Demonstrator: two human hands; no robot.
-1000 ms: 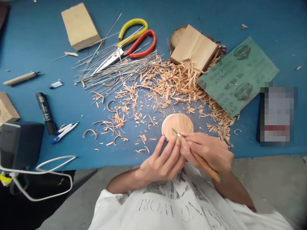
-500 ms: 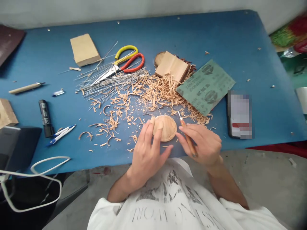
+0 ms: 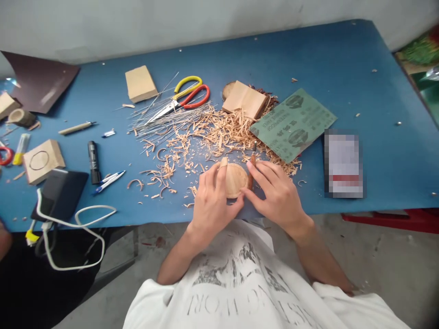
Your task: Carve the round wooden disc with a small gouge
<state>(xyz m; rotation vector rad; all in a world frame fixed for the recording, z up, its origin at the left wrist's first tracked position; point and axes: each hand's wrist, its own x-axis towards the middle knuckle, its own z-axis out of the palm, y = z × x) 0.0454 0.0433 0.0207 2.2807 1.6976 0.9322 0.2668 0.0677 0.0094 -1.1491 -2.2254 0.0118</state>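
A round, pale wooden disc (image 3: 236,178) with a rim line lies flat near the table's front edge. My left hand (image 3: 213,196) grips its left side, thumb at the lower edge; a tan covering wraps one fingertip. Along the disc's right side, my right hand (image 3: 277,194) holds a small carving chisel (image 3: 253,159), its metal tip pointing away from me. The right fingertips also touch the disc's edge, and the hand hides much of the handle. Curly wood shavings (image 3: 219,132) are heaped just beyond the disc.
Green sandpaper (image 3: 294,124) rests over the shavings, beside a wooden block (image 3: 245,99). A phone (image 3: 343,164) lies at right. Scissors (image 3: 192,93) lie on thin wires. Leftward are a marker (image 3: 93,162), pens (image 3: 109,182), a marked block (image 3: 43,160) and a white cable (image 3: 99,240).
My right hand has moved left against the disc, and the chisel has turned more upright, alongside its edge. The view has swung left, showing more of the table there.
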